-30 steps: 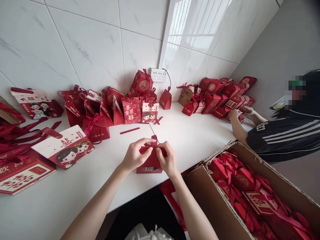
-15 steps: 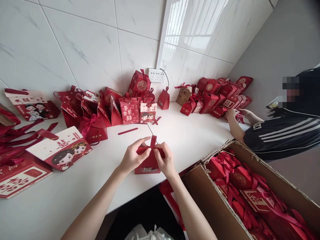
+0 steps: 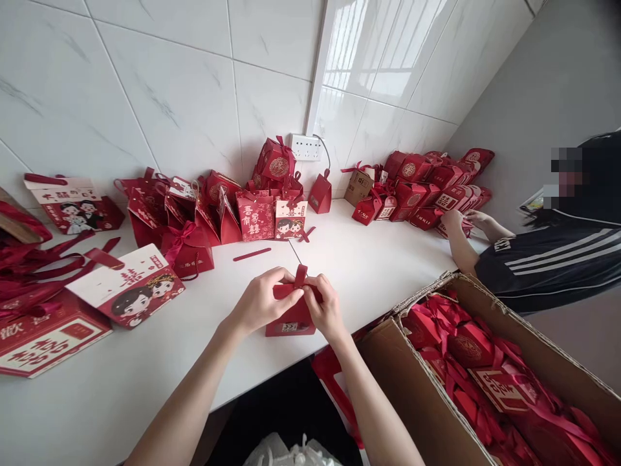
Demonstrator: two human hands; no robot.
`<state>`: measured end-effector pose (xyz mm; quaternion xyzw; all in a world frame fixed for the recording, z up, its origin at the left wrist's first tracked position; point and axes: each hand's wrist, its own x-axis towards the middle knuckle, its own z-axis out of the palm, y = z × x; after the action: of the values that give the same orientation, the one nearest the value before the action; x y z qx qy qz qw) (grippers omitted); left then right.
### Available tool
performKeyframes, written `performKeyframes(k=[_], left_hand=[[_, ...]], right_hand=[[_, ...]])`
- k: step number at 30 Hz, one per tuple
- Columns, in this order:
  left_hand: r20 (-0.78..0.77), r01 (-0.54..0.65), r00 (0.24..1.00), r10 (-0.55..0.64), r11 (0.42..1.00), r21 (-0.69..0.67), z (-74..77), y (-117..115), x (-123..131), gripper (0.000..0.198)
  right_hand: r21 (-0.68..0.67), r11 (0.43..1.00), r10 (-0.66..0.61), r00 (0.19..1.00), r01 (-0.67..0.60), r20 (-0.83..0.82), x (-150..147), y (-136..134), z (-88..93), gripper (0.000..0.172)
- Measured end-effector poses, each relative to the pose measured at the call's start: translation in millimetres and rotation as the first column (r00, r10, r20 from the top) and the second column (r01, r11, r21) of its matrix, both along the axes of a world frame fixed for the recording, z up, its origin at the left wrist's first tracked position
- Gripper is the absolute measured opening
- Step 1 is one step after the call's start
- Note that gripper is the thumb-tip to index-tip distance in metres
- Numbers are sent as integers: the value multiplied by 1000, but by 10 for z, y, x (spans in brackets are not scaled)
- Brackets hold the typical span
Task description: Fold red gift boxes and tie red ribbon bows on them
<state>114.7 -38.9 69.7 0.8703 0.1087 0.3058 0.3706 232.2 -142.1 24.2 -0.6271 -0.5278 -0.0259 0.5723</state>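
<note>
So the small red gift box [image 3: 291, 318] is standing upright on its base near the front edge of the white tabletop [image 3: 378, 265], right in front of the person. Its long axis is running bottom to top, it's narrowing toward the top, and the little label face is pointing back at the camera. One end of the red ribbon [image 3: 300, 276] is sticking straight up out of the top, between the two hands.

The left hand [image 3: 259, 301] is curling over the top left of the box, its grip pinched together on the ribbon there. The right hand [image 3: 326, 309] is doing the same from the other side, fingertips squeezed tight on the ribbon at the box's top. Both wrists are bending in toward each other and the knuckles are nearly touching. The forearms are coming up from the bottom of the view in a V.

A cardboard box [image 3: 427, 401] full of red boxes is sitting just right of the hands. Well apart, a co-worker's hand [image 3: 453, 221] is resting by a pile of red boxes [image 3: 427, 181].
</note>
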Motion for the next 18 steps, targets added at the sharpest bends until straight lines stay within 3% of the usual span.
performKeyframes(k=[3,9,11,15,18], left_hand=[[66,-55,997,48,992,112,-9,-9,36,10],[401,-261,909,115,907,331,-258,-23,191,20],[373,-259,918,133,914,312,-230,-28,180,22],[151,-150,981,123,972,181,-22,-21,98,17],[115,-110,989,94,984,139,65,-11,99,11]], right_hand=[[7,1000,-7,1000,7,9,4,4,-6,12],[13,999,-35,999,35,8,-8,17,-25,13],[19,999,-29,1000,29,9,-8,19,-30,13],[28,1000,-9,1000,8,13,2,19,-27,12],[39,999,-2,1000,1,13,1,18,-17,13]])
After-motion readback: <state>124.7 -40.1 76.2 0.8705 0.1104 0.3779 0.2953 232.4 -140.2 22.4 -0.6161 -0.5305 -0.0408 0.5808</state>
